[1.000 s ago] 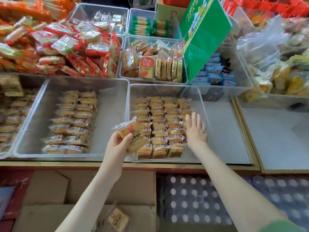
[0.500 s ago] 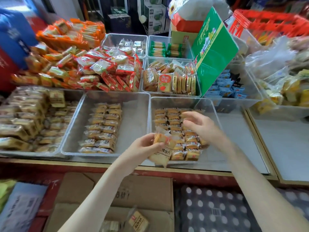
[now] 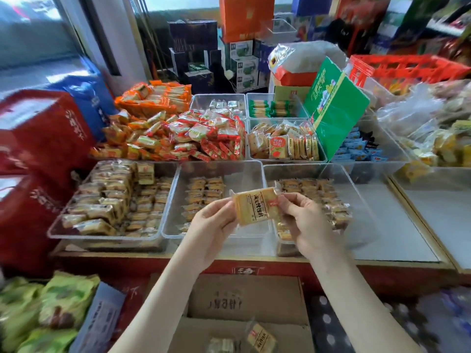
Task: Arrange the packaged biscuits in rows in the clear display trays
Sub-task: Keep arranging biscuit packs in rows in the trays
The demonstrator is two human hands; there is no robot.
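Currently: left hand (image 3: 213, 226) and right hand (image 3: 307, 225) each pinch one end of a flat yellow clear-wrapped biscuit packet (image 3: 254, 208); rows of like packets (image 3: 331, 200) fill clear plastic trays (image 3: 303, 170) just beyond the grip.

From my remote seat I count two hands, the left hand (image 3: 214, 230) and the right hand (image 3: 305, 225), on one biscuit packet (image 3: 254, 207). Three clear display trays front the desk (image 3: 395, 238): left tray (image 3: 58, 233), middle tray (image 3: 242, 179), right tray (image 3: 356, 200). The middle tray carries two columns of packs, too blurred to count singly. One carton (image 3: 244, 301) below shows two loose packets (image 3: 261, 340). One green box (image 3: 336, 108), one red crate (image 3: 407, 67).
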